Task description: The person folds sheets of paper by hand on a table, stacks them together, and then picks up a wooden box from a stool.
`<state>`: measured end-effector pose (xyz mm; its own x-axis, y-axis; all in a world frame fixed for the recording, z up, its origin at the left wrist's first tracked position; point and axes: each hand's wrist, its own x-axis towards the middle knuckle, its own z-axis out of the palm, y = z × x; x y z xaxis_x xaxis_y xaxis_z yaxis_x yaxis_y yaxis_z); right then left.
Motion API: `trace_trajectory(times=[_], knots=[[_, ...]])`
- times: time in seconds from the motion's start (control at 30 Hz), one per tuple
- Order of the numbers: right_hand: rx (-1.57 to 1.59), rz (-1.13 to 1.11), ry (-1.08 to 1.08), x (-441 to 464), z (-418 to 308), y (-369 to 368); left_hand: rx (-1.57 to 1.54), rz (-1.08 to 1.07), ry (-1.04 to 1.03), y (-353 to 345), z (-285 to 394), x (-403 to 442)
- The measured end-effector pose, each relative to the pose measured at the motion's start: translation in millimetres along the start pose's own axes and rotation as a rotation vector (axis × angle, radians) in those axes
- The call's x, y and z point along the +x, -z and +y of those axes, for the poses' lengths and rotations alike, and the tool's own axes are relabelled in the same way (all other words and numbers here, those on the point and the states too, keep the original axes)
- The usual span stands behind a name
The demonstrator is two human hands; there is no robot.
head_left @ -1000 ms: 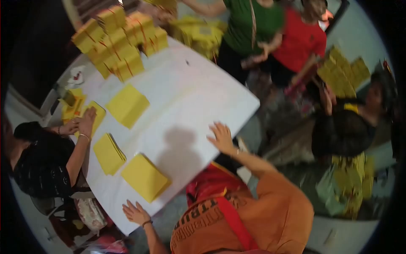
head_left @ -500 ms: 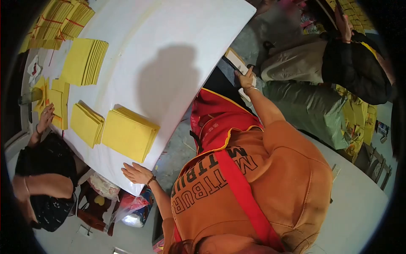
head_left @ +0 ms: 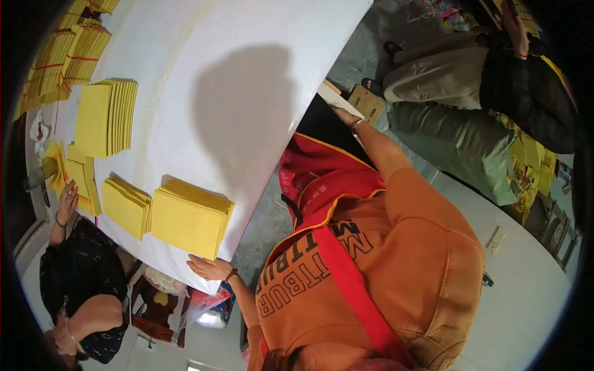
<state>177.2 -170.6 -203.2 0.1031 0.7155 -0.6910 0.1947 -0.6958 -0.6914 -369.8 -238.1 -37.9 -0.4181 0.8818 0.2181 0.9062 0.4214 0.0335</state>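
My left hand (head_left: 209,268) lies at the near corner of the white table (head_left: 247,25), fingers stretched out. Its fingertips are right beside a thick stack of yellow paper sheets (head_left: 190,216). A thinner yellow stack (head_left: 125,207) lies further left. My right hand (head_left: 346,116) hangs low beyond the table edge, next to my dark-clad leg. It is against a white, board-like thing with a light wooden edge (head_left: 334,96). The fingers of this hand are mostly hidden, so its grip cannot be made out.
A larger fanned yellow stack (head_left: 106,119) and tied yellow bundles (head_left: 80,55) stand on the table's far left. A person in black (head_left: 83,266) sits at left, a hand on yellow pieces. Another person (head_left: 520,86) is at upper right, by a green sack (head_left: 451,148) and cardboard box (head_left: 366,104).
My right hand has shifted slightly left with the white board-like thing, uncovering the cardboard box. My left hand now lies closer to the thick stack. The whole view has shifted a little.
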Motion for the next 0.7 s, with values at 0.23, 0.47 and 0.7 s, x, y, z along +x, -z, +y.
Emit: trace_trajectory(times=[0.23, 0.47, 0.7], knots=[[0.154, -0.123, 0.024, 26, 55, -6, -0.008, -0.029, 0.095, 3, 10, 3], [0.265, -0.221, 0.053, 56, 94, -13, -0.016, 0.030, -0.039, -8, -8, 3], [0.370, -0.298, 0.100, 90, 157, -24, 0.040, 0.016, 0.057, -8, -7, 2]])
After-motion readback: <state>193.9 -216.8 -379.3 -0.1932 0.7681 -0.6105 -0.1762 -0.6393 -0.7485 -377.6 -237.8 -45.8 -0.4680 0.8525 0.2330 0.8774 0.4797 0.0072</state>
